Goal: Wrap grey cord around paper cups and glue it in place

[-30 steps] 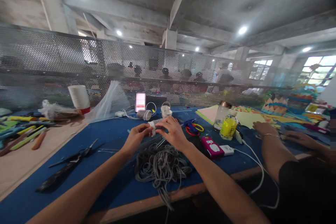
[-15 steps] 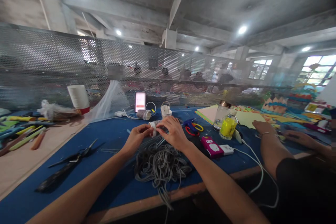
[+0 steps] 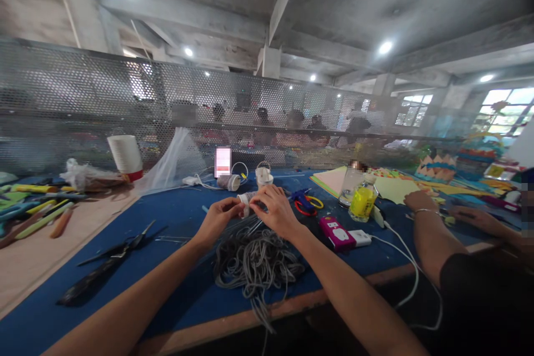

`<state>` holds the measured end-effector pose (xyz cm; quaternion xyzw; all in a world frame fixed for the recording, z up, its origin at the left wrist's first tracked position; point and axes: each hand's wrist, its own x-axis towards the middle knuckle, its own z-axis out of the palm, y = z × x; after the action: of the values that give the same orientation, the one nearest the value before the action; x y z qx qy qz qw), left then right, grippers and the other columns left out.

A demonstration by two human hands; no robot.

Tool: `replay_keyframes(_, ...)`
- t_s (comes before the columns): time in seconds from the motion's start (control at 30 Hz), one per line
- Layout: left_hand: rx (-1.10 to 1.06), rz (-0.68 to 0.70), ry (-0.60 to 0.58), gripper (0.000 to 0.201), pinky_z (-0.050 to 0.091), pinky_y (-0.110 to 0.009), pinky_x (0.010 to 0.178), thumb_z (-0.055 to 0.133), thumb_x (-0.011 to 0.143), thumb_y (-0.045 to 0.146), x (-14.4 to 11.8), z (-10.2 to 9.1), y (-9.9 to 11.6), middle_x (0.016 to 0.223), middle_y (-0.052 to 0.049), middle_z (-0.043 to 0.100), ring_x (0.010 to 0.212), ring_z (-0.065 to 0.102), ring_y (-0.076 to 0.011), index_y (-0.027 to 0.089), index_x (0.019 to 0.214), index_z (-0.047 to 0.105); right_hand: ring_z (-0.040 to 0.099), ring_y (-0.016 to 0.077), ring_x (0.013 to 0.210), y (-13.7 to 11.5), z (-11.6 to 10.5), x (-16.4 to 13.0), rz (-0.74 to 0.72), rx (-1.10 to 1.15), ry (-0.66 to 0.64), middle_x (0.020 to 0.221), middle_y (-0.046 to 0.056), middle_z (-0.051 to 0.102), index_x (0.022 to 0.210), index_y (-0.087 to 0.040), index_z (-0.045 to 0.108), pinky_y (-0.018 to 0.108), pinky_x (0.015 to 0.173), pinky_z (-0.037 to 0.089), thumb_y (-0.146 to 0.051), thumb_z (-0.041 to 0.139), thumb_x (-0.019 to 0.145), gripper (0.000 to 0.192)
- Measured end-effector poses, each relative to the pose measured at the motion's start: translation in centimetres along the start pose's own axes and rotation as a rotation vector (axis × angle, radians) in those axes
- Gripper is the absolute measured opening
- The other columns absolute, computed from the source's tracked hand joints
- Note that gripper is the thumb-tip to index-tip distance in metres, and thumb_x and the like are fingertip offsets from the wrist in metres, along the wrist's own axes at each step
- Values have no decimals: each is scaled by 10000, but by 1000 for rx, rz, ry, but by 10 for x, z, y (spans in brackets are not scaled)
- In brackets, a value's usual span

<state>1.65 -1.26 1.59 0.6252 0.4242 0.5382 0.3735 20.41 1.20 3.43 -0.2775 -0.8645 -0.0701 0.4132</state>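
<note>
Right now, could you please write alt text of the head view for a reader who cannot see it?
Two bare hands, left hand and right hand, pinch a small white spool above a tangled pile of grey cord on a blue work mat. Black scissors lie to the left; another person's arm rests at right.

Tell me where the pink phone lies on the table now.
In the head view the pink phone lies flat on the blue table, just right of the right hand, with a white charger block against its right end.
</note>
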Motion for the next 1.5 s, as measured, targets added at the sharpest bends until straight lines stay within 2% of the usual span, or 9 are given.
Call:
replay_keyframes(0.43,101,-6,-60,265,380,-259,672,599,774,420,-1,2,5,646,6,595,663,518,-162,171,691,639,508,188,995,5,4,0,34,50,-7,958,46,588,917,-198,600,328,880,367,-311,547,902,126)
replay_keyframes(1.5,61,10,-145,226,370,-258,629,621,773,380,-1,3,3,621,15,577,617,509,-143,170,691,644,513,184,984,10,9,0,82,74,8,946,42,594,888,-205,610,325,862,376,-324,554,897,132)
